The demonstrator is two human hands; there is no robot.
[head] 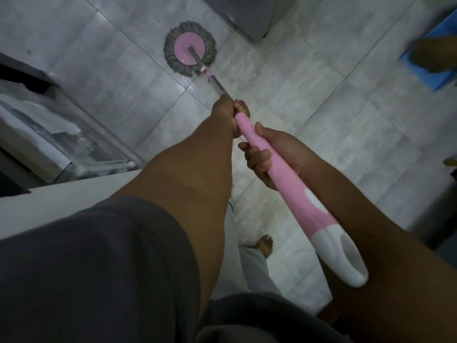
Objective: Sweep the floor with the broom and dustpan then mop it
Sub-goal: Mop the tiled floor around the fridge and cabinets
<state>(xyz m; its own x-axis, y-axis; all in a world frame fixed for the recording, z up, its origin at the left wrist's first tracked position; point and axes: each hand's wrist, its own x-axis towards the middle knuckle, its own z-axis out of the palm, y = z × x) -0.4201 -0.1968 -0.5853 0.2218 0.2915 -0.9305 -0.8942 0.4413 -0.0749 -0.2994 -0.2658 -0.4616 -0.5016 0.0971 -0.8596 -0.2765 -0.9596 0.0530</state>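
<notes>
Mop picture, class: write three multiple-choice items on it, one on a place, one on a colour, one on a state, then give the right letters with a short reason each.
1. Where is the mop head?
A. flat on the tiled floor
B. in a bucket
C. lifted in the air

2. What colour is the disc in the middle of the mop head?
A. green
B. pink
C. black

3. How is the mop handle held?
A. by one hand only
B. leaning on a wall, untouched
C. by both hands

Answers:
1 A, the grey strands spread on the tiles.
2 B, the disc is pink like the handle.
3 C, the left hand closes lower on the handle and the right hand closes higher up.
</notes>
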